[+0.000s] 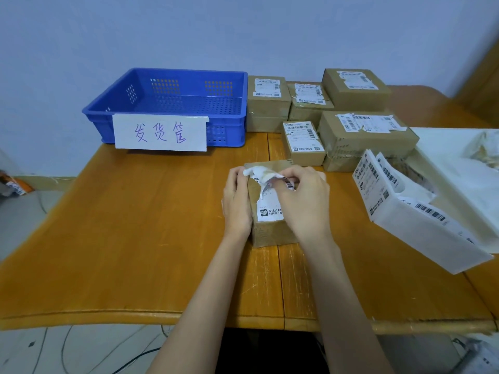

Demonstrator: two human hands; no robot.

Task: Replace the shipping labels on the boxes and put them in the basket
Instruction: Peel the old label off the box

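Observation:
A small brown cardboard box stands on the wooden table in front of me. Its white shipping label is partly torn and peeled back at the far end. My left hand grips the box's left side and far corner. My right hand pinches the curled, peeled strip of label over the box top. A blue plastic basket with a handwritten paper sign stands at the back left and holds nothing I can see.
Several labelled cardboard boxes are stacked at the back right. A fan of fresh label sheets lies to the right, beside a white bag. Cables run across the floor below the table's front edge.

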